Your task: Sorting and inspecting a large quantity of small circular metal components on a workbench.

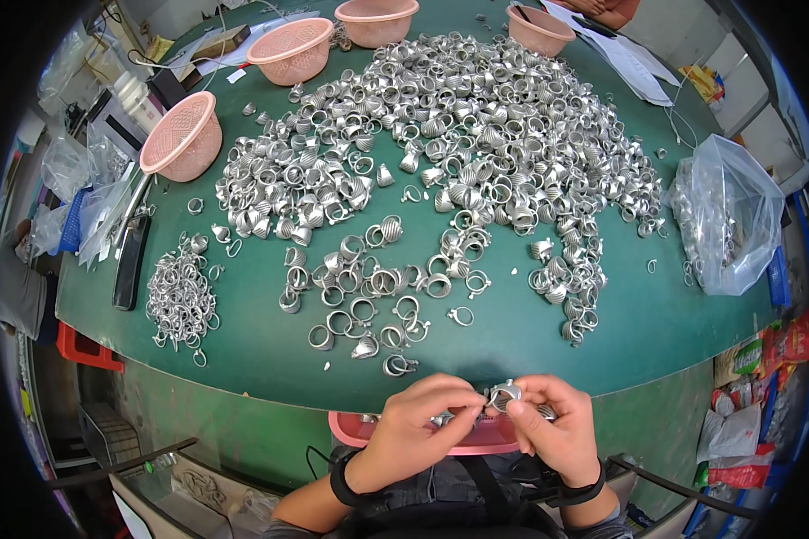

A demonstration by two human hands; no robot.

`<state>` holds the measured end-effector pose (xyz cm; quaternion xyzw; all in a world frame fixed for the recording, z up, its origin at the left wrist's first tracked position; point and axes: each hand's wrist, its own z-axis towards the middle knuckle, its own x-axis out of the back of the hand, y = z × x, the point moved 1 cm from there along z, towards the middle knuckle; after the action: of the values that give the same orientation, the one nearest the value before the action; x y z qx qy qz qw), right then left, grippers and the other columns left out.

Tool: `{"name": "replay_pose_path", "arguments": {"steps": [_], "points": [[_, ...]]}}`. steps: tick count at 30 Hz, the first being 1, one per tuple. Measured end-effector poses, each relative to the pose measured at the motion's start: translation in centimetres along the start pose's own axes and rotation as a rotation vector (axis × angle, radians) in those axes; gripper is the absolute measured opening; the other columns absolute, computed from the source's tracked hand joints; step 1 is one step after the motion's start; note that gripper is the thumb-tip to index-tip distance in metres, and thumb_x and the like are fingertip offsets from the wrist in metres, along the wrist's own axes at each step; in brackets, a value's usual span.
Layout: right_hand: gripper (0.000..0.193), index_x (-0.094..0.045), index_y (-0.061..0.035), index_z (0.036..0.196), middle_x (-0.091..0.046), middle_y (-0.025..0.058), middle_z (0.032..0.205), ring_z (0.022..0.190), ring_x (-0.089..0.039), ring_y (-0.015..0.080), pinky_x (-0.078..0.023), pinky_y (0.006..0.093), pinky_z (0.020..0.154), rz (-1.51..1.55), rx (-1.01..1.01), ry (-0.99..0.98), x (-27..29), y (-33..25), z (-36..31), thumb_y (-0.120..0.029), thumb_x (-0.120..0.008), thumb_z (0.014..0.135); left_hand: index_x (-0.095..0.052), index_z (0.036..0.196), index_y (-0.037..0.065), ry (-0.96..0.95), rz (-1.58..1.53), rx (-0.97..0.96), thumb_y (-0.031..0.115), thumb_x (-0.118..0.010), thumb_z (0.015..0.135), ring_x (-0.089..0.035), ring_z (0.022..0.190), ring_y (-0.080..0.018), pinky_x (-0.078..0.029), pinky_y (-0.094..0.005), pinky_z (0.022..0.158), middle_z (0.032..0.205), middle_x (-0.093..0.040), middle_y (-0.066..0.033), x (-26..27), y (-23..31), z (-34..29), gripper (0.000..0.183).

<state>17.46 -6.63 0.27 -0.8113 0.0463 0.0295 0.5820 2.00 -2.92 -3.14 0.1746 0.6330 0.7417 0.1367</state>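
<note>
Just beyond the table's near edge, my right hand pinches a wide silver ring between thumb and fingers. More silvery metal shows in the curl of that hand. My left hand is closed in a pinch at the ring's left side; whatever small piece its fingertips hold is too small to make out. Under both hands sits a pink basket, partly hidden, with some metal pieces inside. Loose rings lie on the table in front of me.
A large heap of ridged silver rings covers the middle of the green table. Thin rings form a small pile at left. Pink baskets stand around the far edge; a clear plastic bag stands at right. Another person's arms rest at the far side.
</note>
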Motion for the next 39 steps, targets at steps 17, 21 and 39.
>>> {"name": "replay_pose_path", "arguments": {"steps": [17,21,39], "points": [[0.019,-0.050,0.0025,0.095,-0.059,0.0087,0.078,0.043,-0.043,0.0021,-0.033,0.0152,0.037,0.237,-0.077,-0.065,0.1,0.8,-0.4,-0.007,-0.054,0.078,-0.060,0.079,0.002,0.050,-0.021,-0.208,-0.006,-0.059,0.062,-0.058,0.076,-0.0214,-0.047,-0.0273,0.061,0.092,-0.058,-0.0118,-0.1,-0.6,-0.8,0.019],[0.018,-0.049,0.0022,0.094,-0.059,0.0100,0.079,0.043,-0.042,0.0023,-0.033,0.0158,0.037,0.055,0.061,0.017,-0.7,0.9,-0.6,-0.006,-0.053,0.079,-0.061,0.072,0.003,0.013,0.049,-0.288,-0.007,-0.061,0.061,-0.054,0.078,-0.0217,-0.045,-0.0289,0.067,0.096,-0.053,-0.0150,-0.3,-0.2,-0.6,0.015],[0.009,-0.042,-0.0021,0.092,-0.057,0.0151,0.074,0.039,-0.037,0.0043,-0.029,0.0156,0.037,0.316,0.018,-0.090,1.8,1.7,-0.3,-0.006,-0.041,0.084,-0.049,0.082,0.000,-0.362,0.431,0.129,0.008,-0.059,0.071,-0.044,0.054,-0.0146,-0.037,-0.0252,0.046,0.079,-0.046,-0.0085,2.6,4.7,3.7,0.017]]}}
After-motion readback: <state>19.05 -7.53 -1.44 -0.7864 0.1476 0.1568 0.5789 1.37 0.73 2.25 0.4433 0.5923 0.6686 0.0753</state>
